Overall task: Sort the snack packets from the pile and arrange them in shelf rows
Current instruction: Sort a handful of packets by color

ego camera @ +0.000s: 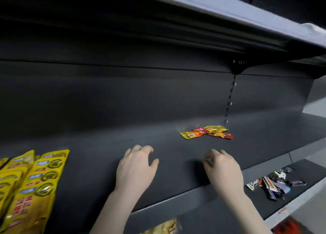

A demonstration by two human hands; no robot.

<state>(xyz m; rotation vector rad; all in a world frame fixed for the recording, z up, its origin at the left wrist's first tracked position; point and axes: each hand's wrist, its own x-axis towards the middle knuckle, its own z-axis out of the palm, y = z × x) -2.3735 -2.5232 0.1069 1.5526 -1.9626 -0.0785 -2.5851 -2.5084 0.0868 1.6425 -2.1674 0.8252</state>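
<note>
While the left hand (135,166) and right hand (221,170) hover over the shelf's (105,145) front edge, fingers loosely curled and holding nothing, the pile of snack packets (206,132) lies near the back edge — probably the next reach. Yellow packets (35,177) overlap in rows at the left end — likely already sorted.

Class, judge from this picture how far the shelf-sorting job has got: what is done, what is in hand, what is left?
Done: yellow packets lie in overlapping rows at the shelf's left end. In hand: nothing; the left hand and right hand hover over bare shelf, fingers curled, holding no packet. Left: the small pile of yellow and red packets farther back is unsorted.
</note>
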